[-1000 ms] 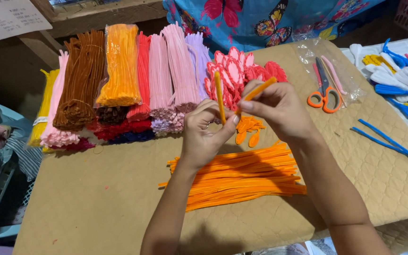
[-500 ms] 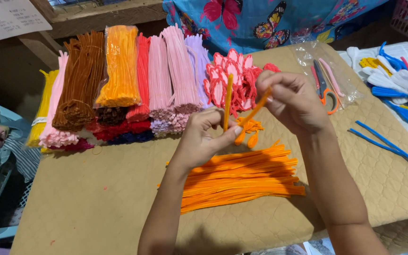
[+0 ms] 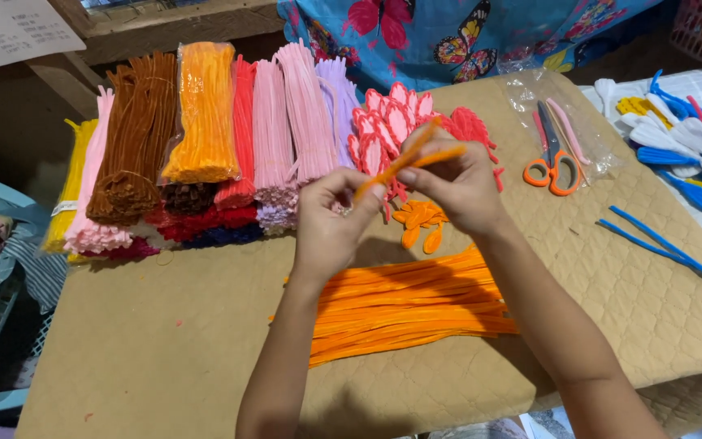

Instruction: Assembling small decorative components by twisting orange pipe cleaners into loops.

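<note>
Both hands meet above the middle of the table, pinching one orange pipe cleaner (image 3: 416,154) that is bent double. My left hand (image 3: 333,219) grips its lower end between thumb and fingers. My right hand (image 3: 457,185) holds the upper part, with two orange ends sticking out toward the left and right. Below the hands lies a flat pile of straight orange pipe cleaners (image 3: 408,305). A few small finished orange loops (image 3: 420,221) rest just under my right hand.
Bundles of pipe cleaners (image 3: 205,138) in yellow, pink, brown, orange, red and lilac line the back left. Red and pink petal shapes (image 3: 396,122) sit behind the hands. Orange-handled scissors (image 3: 552,158) lie on a clear bag; blue pipe cleaners (image 3: 660,244) lie at right.
The camera view shifted slightly. My hands came closer together and the orange pipe cleaner went from upright to tilted and folded between them.
</note>
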